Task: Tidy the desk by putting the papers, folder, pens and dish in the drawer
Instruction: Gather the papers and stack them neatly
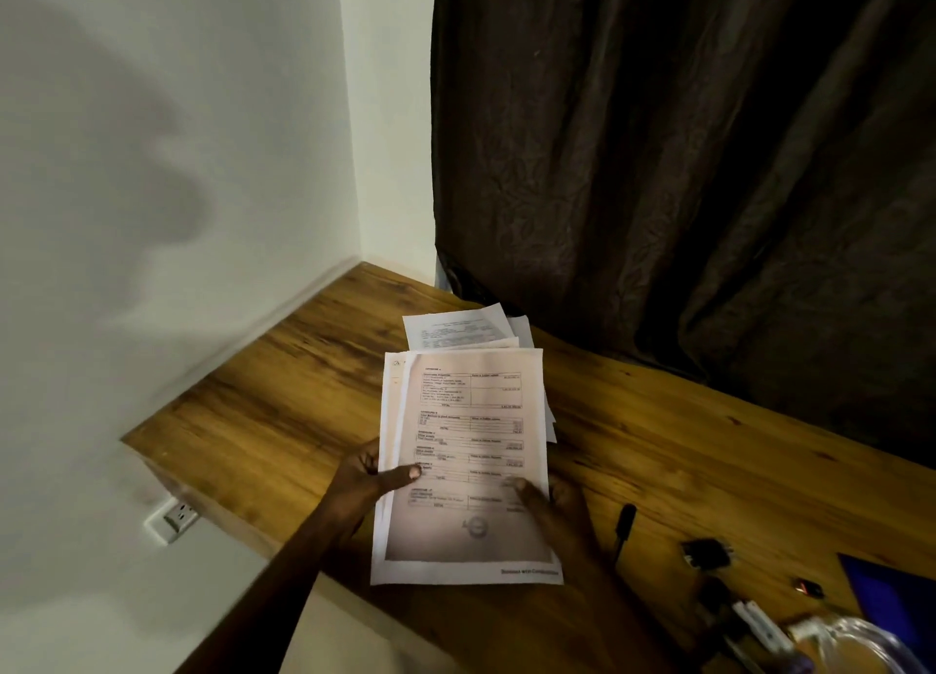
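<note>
Both hands' grip pinches papers at their near side edges.

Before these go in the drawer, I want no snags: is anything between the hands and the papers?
Nothing visible. Both hands already hold the papers: the left hand at their left edge, the right hand at their right. The drawer is not in view, so the path to it cannot be judged.

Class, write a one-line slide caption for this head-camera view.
Both hands, left hand and right hand, hold a stack of papers above the wooden desk.
</note>
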Demonstrator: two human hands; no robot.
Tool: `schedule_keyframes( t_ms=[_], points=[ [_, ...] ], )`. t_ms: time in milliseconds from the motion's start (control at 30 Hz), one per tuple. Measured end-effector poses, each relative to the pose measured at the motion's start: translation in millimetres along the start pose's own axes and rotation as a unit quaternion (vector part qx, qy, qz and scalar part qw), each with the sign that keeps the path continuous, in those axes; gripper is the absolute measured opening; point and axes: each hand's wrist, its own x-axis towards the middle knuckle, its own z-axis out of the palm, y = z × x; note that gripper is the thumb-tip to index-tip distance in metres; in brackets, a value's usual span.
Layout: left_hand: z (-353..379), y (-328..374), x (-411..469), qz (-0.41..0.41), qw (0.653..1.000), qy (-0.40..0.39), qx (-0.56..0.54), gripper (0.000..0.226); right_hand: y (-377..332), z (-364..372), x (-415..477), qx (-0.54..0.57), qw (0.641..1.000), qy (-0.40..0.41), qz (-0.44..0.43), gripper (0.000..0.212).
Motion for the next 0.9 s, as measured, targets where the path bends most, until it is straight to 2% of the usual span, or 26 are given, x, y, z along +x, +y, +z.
schedule_keyframes(
  t_ms=[167, 300, 467, 600, 733, 900],
  points=[
    [-2, -5, 2, 0.013, 1.0, 0.005, -0.006, 0.057, -8, -2, -5, 0.03, 0.999, -0.032, 0.0, 0.032],
    [-6, -5, 4, -0.01, 1.0, -0.005, 0.026, 0.035, -17, -11, -4, 0.028, 0.998, -0.051, 0.016, 0.02],
    [-11, -5, 7, -0.06, 0.998, 0.014, 0.015, 0.031, -16, -14, -6, 0.014, 0.999, -0.048, 0.013, 0.017],
    [-7, -3, 7, -0.068, 0.996, 0.046, 0.017, 0.025, -12, -13, -6, 0.021, 0.999, -0.03, 0.003, 0.018],
    [-10, -4, 9, -0.074, 0.988, 0.136, -0.001, 0.02, -7, -13, -3, 0.017, 1.0, 0.024, -0.009, 0.014],
    [-57, 5, 9, -0.069, 0.962, 0.264, -0.009, 0.022, -4, -17, 0, 0.104, 0.989, 0.102, 0.008, 0.014]
  ],
)
